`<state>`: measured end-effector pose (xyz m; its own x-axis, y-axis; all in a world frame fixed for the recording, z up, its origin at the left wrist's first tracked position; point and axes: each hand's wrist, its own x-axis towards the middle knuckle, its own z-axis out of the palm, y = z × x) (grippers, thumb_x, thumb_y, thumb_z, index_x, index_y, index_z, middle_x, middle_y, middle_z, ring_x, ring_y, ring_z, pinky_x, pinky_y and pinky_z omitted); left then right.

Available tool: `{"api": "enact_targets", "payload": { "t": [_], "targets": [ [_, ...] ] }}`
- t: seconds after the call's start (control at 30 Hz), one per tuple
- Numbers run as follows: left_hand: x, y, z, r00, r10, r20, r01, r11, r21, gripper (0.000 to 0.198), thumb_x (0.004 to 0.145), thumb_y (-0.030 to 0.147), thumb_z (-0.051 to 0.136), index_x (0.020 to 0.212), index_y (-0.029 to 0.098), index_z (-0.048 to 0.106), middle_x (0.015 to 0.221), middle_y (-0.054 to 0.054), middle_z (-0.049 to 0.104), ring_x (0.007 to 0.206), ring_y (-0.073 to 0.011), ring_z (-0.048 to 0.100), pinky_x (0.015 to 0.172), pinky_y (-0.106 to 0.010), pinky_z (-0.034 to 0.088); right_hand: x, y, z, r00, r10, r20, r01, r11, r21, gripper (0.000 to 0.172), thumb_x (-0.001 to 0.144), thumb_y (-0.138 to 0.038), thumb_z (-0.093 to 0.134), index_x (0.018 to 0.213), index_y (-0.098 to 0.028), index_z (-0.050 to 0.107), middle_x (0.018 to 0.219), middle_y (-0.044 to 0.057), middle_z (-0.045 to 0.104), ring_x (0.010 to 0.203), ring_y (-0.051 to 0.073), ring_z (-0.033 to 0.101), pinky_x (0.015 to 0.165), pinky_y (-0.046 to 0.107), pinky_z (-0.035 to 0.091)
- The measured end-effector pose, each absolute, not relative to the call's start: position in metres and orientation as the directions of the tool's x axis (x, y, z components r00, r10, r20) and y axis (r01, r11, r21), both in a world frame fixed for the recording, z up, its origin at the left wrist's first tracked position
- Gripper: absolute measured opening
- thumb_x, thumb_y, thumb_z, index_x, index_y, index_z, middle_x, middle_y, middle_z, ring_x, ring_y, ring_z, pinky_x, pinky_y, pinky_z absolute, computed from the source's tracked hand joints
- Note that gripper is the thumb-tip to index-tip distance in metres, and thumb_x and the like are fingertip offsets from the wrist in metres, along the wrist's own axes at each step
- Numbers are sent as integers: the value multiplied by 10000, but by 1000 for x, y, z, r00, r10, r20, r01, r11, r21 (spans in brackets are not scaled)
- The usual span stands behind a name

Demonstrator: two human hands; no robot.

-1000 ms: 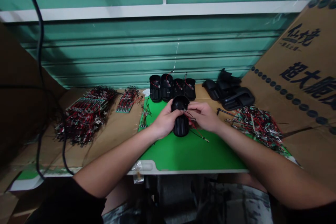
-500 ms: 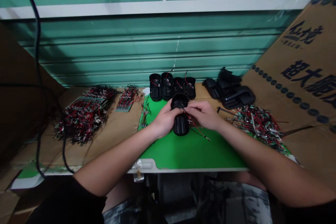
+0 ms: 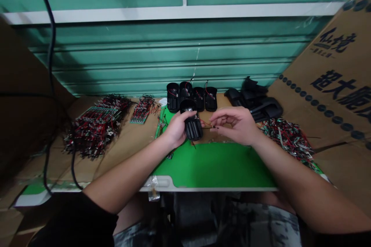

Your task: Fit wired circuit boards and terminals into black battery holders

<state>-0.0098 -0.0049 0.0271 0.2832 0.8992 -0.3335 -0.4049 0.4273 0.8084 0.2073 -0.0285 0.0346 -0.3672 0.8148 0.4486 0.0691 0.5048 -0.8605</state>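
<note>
Your left hand (image 3: 176, 131) clasps the black ribbed plastic housing (image 3: 193, 127) by its barrel; it is likely light and stiff. Your right hand (image 3: 239, 124) pinches its fragile thin red wire (image 3: 206, 123).

The desk has a pale rim (image 3: 203, 189) along its near edge, and a green mat (image 3: 214, 166) covers the middle of the near side. Brown cardboard (image 3: 127, 150) lies over the left half and runs on behind the mat. On it, toward the left edge, sits a big heap of red-and-black wired boards (image 3: 92, 129); a smaller batch (image 3: 142, 109) lies nearer the middle. At the far edge stand four black cylindrical housings (image 3: 199, 98) in a touching row, with black plastic shells (image 3: 256, 100) heaped just to their right. Another tangle of wired boards (image 3: 286, 137) spreads toward the right edge. A small clear bag (image 3: 152, 187) hangs over the near rim.
</note>
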Motion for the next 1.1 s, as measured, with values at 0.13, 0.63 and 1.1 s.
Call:
{"api": "enact_targets", "payload": {
  "t": [0.13,0.63,1.1],
  "targets": [
    [-8,-8,28,278,912,-303,-414,398,819,205,788,219,761,958,151,667,797,-120,785,731,-252,775,727,-361,629,209,-30,40,-302,829,470,49,506,-861,286,834,-346,935,1065,-212,831,909,58,798,729,164,730,688,307,657],
    [-6,-12,23,336,914,-228,-392,356,848,377,693,128,770,1032,159,608,915,-84,772,722,-251,766,724,-417,637,205,-26,41,-115,857,502,56,510,-858,186,878,-367,898,930,-208,818,731,22,759,546,141,670,520,268,582],
    [-1,-27,16,590,779,-211,-283,444,850,539,780,245,809,1258,200,564,906,-20,721,770,-257,759,795,-439,618,189,-25,28,-119,694,711,313,705,-636,49,964,-276,798,933,-245,821,865,40,770,760,199,660,682,359,530]
  ]
}}
